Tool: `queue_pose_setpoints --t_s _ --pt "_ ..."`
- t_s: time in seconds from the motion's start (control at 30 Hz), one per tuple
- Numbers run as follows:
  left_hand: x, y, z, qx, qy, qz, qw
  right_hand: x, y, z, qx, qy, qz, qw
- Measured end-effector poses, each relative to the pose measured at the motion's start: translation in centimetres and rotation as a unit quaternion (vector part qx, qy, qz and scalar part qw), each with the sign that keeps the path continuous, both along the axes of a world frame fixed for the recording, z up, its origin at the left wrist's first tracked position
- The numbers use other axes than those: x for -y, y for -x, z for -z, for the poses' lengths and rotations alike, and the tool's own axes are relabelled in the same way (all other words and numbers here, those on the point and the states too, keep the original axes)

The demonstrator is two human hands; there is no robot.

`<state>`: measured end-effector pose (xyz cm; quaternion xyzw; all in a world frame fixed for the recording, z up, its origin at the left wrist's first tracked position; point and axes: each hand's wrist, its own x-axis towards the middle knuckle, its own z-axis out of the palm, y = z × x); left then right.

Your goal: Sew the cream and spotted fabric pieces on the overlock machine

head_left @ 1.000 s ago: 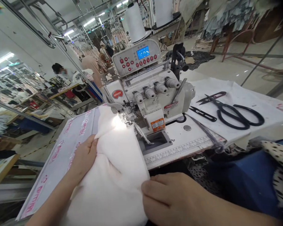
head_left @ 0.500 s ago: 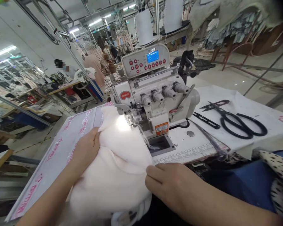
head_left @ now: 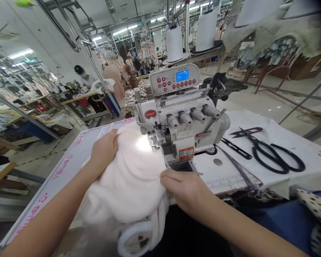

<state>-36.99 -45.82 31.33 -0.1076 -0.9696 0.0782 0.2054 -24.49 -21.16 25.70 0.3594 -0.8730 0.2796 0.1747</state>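
Fabric: a bulky, soft [white fleece fabric (head_left: 125, 182)](#) lies bunched in loose folds, its lower edge rolled over into a thick band with a dark mark on the underside (head_left: 139, 239).
Fabric place: in front of and to the near left of the [presser foot (head_left: 155, 139)](#), resting on a [clear plastic table extension (head_left: 69, 164)](#) printed with pink lettering; its far edge reaches the foot.
Left hand: [left hand (head_left: 104, 148)](#) is narrowly cupped over the far left of the bunch, fingers curled down into the pile and holding it.
Right hand: [right hand (head_left: 183, 189)](#) is closed to a narrow pinch on the fabric's right edge, its fingers pointing left and gathering a fold.
Arms: both bare forearms reach in from the near corners and angle toward the machine, with the hands well apart and the fabric between them.
Machine: a white [overlock sewing machine (head_left: 176, 117)](#) stands just beyond the fabric, with a lit [control panel (head_left: 175, 80)](#) on top and [white thread cones (head_left: 174, 44)](#) behind it.
Right of machine: [black-handled tailor's shears (head_left: 273, 157)](#) and [thread snips (head_left: 246, 132)](#) lie on a [white cloth sheet (head_left: 289, 135)](#), beside a [ruler scale (head_left: 224, 184)](#) on the [white table top (head_left: 211, 171)](#).
Near right: [polka-dot fabric (head_left: 312, 203)](#) lies on [blue cloth (head_left: 280, 225)](#).
Far left: a [co-worker (head_left: 84, 78)](#) stands at a bench, well apart.
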Motion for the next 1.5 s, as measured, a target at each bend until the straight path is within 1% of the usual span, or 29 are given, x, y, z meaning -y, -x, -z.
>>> queue_pose_setpoints --t_s 0.17,0.27,0.37,0.43,0.47,0.5,0.57,0.6,0.63,0.67,0.7,0.73,0.8,0.87,0.9,0.93,0.97,1.07,1.13,1.2,1.27,1.33,1.37,1.47,1.5 --pt "-0.1 1.7 -0.5 -0.035 -0.002 0.011 0.999 0.4 1.4 0.1 -0.003 0.068 0.025 0.997" --pt "-0.3 3.7 -0.9 -0.05 -0.017 0.03 0.998 0.6 2.3 0.0 0.011 0.11 0.026 0.994" --pt "-0.8 5.7 -1.6 -0.033 -0.038 0.058 0.997 0.9 3.1 0.3 0.013 0.164 0.025 0.986" --pt "-1.4 5.2 -2.1 -0.032 -0.07 0.08 0.994 1.2 3.3 0.9 0.001 0.211 0.028 0.977" --pt "-1.8 4.0 -2.4 -0.046 -0.091 0.092 0.99 1.3 3.2 1.3 -0.002 0.239 0.034 0.97" --pt "-2.3 2.2 -2.5 -0.067 -0.112 0.108 0.986 1.4 3.1 1.8 0.004 0.273 0.047 0.961" --pt "-2.9 -2.9 -2.1 -0.11 -0.138 0.157 0.972 1.8 2.4 2.9 0.07 0.36 0.08 0.927" --pt "-3.1 -5.8 -1.6 -0.104 -0.132 0.198 0.966 1.9 2.0 3.4 0.128 0.409 0.084 0.9" --pt "-3.2 -8.4 -0.8 -0.104 -0.124 0.241 0.957 2.2 1.6 3.9 0.193 0.454 0.074 0.867" --pt "-3.0 -10.5 0.1 -0.106 -0.119 0.256 0.953 2.4 1.2 4.3 0.258 0.488 0.047 0.833" --pt "-2.7 -12.1 1.2 -0.099 -0.106 0.256 0.956 2.7 0.9 4.6 0.317 0.507 0.006 0.801" --pt "-2.2 -12.9 2.2 -0.095 -0.091 0.256 0.958 2.9 0.6 4.8 0.366 0.515 -0.038 0.774" --pt "-1.0 -12.9 3.8 -0.093 -0.059 0.261 0.959 3.2 0.3 4.7 0.435 0.517 -0.103 0.73" --pt "0.1 -11.5 4.3 -0.095 -0.043 0.287 0.952 3.2 0.1 4.4 0.476 0.525 -0.13 0.694" --pt "0.4 -10.8 4.1 -0.094 -0.046 0.299 0.949 3.2 0.0 4.2 0.483 0.532 -0.131 0.683" --pt "0.5 -10.2 3.5 -0.088 -0.056 0.301 0.948 3.2 -0.1 4.0 0.479 0.538 -0.124 0.682" --pt "0.3 -9.9 2.7 -0.079 -0.072 0.295 0.949 3.3 -0.1 3.8 0.469 0.541 -0.112 0.689" --pt "-1.5 -10.2 -0.3 -0.029 -0.115 0.244 0.963 4.5 -0.1 3.3 0.431 0.543 -0.077 0.717" --pt "-3.0 -10.9 -1.9 0.02 -0.103 0.217 0.971 6.3 0.2 3.0 0.43 0.549 -0.083 0.712" --pt "-4.3 -11.5 -2.7 0.083 -0.051 0.208 0.973 8.4 0.6 2.8 0.444 0.564 -0.106 0.688" --pt "-5.2 -11.7 -2.6 0.124 0.005 0.201 0.972 9.9 0.8 3.1 0.459 0.579 -0.118 0.663" --pt "-5.4 -11.6 -1.7 0.117 0.026 0.22 0.968 10.2 0.8 3.7 0.478 0.581 -0.118 0.648" --pt "-5.5 -11.5 -1.0 0.099 0.016 0.245 0.964 9.9 0.7 4.1 0.478 0.581 -0.103 0.651" --pt "-5.3 -10.9 1.2 0.048 -0.062 0.347 0.935 7.6 0.3 5.1 0.422 0.589 -0.02 0.689" --pt "-5.4 -10.6 1.8 0.03 -0.094 0.359 0.928 6.8 0.2 5.2 0.393 0.595 0.01 0.701"
